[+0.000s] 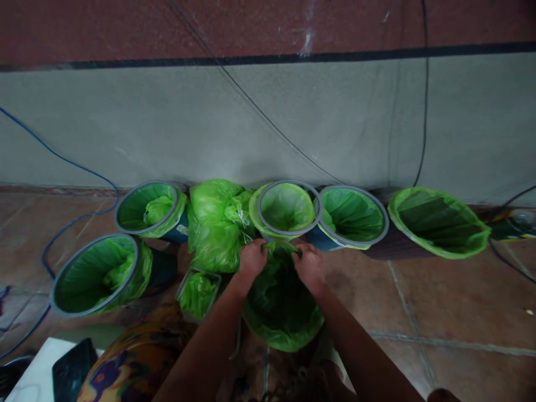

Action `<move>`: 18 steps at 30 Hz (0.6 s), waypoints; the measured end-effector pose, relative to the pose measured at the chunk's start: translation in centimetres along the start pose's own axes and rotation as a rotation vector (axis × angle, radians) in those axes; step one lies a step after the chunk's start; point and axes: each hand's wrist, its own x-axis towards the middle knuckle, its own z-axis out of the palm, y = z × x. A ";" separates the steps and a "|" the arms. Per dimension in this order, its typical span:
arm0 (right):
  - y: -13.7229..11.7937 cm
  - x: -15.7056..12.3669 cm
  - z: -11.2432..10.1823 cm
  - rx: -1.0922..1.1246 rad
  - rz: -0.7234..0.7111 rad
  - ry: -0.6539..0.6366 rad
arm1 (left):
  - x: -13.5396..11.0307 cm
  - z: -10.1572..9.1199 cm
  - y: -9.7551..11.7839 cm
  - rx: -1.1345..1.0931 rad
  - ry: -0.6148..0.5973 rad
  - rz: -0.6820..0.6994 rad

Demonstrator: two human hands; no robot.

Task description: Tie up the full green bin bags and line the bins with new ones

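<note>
My left hand (252, 258) and my right hand (309, 263) are both closed on the far rim of a green plastic bag (280, 307) that lines a bin right in front of me. The hands sit close together at the top edge of the bag, fingers curled over it. The bag's mouth is open below them. Just beyond my hands stands a grey-rimmed bin lined with green bag (286, 209).
Several other green-lined bins stand along the wall: far left (98, 273), back left (148, 207), right of centre (354, 216), far right (438, 222). A tied full green bag (215, 223) and a small rectangular bin (199, 291) sit between them. Cables (58, 159) run along floor and wall.
</note>
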 end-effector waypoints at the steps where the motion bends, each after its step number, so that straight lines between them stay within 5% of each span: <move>1: 0.1 0.5 0.3 0.041 -0.011 0.000 | 0.4 0.1 -0.1 -0.044 -0.022 -0.033; 7: 2.7 0.7 2.2 0.387 -0.114 0.144 | 1.2 0.4 -1.9 -0.242 -0.014 -0.129; 15: 3.4 -0.1 2.2 0.185 -0.142 0.008 | -0.9 0.9 -3.5 -0.157 0.112 -0.014; 18: 2.5 0.0 0.9 0.222 -0.204 0.058 | -0.7 0.5 -2.9 -0.138 0.152 0.039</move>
